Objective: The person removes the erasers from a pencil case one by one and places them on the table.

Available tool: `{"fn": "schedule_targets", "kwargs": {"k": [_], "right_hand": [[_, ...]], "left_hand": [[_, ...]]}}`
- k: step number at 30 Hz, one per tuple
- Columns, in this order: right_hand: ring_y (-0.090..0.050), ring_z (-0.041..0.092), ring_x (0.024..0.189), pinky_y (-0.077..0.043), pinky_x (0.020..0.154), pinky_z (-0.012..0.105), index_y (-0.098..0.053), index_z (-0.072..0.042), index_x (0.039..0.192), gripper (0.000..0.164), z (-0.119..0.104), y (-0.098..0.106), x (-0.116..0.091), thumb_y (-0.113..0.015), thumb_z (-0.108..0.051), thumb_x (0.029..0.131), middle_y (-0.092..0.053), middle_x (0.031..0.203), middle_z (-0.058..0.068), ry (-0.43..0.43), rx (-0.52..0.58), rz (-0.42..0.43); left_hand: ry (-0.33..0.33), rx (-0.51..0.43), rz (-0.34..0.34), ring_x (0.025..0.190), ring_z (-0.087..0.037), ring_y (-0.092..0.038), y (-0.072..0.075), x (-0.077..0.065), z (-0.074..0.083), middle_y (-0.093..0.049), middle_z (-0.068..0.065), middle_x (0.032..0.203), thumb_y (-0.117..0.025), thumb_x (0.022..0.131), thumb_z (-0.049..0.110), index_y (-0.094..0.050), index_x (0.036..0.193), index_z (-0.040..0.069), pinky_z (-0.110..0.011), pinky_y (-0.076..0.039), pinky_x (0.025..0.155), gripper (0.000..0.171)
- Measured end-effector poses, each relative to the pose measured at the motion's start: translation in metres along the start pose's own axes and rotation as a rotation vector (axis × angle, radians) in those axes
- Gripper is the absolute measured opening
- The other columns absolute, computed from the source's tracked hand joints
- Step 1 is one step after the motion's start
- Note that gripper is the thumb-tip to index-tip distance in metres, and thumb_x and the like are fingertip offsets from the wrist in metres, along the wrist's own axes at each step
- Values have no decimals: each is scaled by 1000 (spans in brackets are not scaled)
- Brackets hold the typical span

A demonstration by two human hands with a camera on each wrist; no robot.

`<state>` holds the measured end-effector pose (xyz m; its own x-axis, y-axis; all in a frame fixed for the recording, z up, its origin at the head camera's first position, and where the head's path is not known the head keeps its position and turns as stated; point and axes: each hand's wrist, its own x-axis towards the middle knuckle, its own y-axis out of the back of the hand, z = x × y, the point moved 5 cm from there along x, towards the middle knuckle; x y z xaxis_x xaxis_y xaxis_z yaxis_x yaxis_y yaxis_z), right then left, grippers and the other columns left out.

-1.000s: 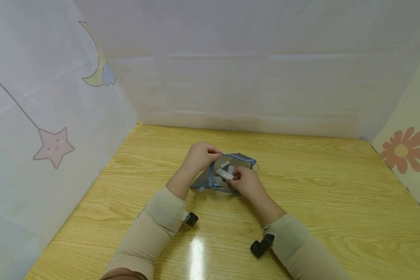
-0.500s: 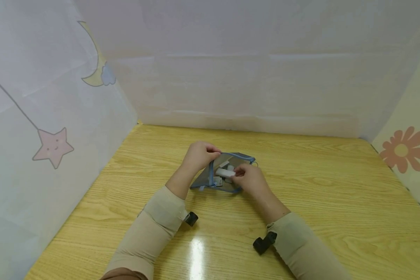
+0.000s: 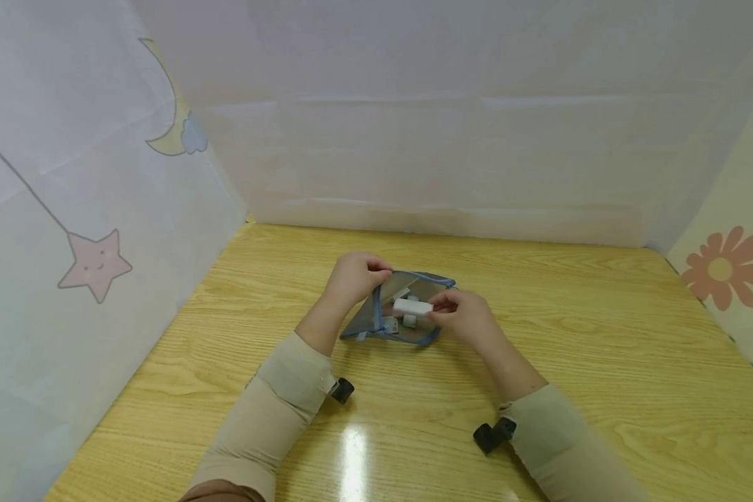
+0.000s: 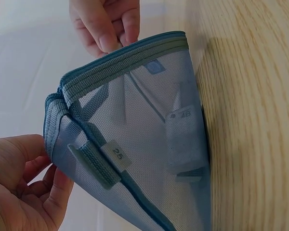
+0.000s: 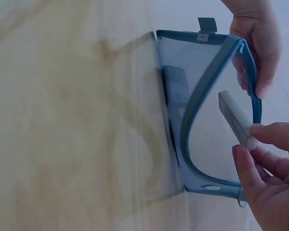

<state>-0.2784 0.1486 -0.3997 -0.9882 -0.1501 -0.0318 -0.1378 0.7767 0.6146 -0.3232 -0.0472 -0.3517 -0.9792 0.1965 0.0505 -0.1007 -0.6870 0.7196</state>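
A blue-grey mesh zipper pouch (image 3: 362, 322) stands unzipped on the table, its mouth spread wide. My left hand (image 3: 353, 280) pinches the upper left of its rim between thumb and fingers. At the mouth, my right hand (image 3: 467, 319) pinches one end of a small white oblong bar (image 3: 413, 307); in the right wrist view this bar (image 5: 233, 115) points into the pouch. Several small white pieces lie inside. Through the mesh in the left wrist view, a whitish block (image 4: 185, 137) with blurred printing shows near the pouch's bottom.
A wood-grain table (image 3: 602, 348) lies under everything. Light fabric walls (image 3: 414, 139) with a printed moon, star and flower enclose its back and sides. A tag marked 25 (image 4: 117, 153) hangs by the pouch's zipper, and a small metal ring (image 5: 242, 198) hangs from one corner.
My right hand has drawn back to the right with the white bar, which has come from deeper in the pouch to its mouth. My left hand has stayed nearly still on the rim.
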Motion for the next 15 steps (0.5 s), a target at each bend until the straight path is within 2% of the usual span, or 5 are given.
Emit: {"fn": "schedule_targets", "kwargs": {"k": [5, 15], "right_hand": [[-59, 19, 85, -49, 70, 30, -66, -6, 102, 26, 3, 17, -3, -70, -21, 82, -64, 94, 8, -3, 39, 2], [-59, 20, 87, -48, 75, 35, -65, -9, 104, 32, 8, 56, -11, -69, -31, 81, -65, 96, 6, -7, 43, 37]], "left_hand": [[-4, -1, 3, 79, -11, -58, 1, 1, -1, -66, 7, 90, -64, 86, 27, -73, 93, 20, -27, -48, 67, 13], [-1, 8, 3, 75, -11, -58, 1, 1, 1, -66, 7, 85, -63, 87, 26, -73, 90, 20, -26, -47, 64, 12]]}}
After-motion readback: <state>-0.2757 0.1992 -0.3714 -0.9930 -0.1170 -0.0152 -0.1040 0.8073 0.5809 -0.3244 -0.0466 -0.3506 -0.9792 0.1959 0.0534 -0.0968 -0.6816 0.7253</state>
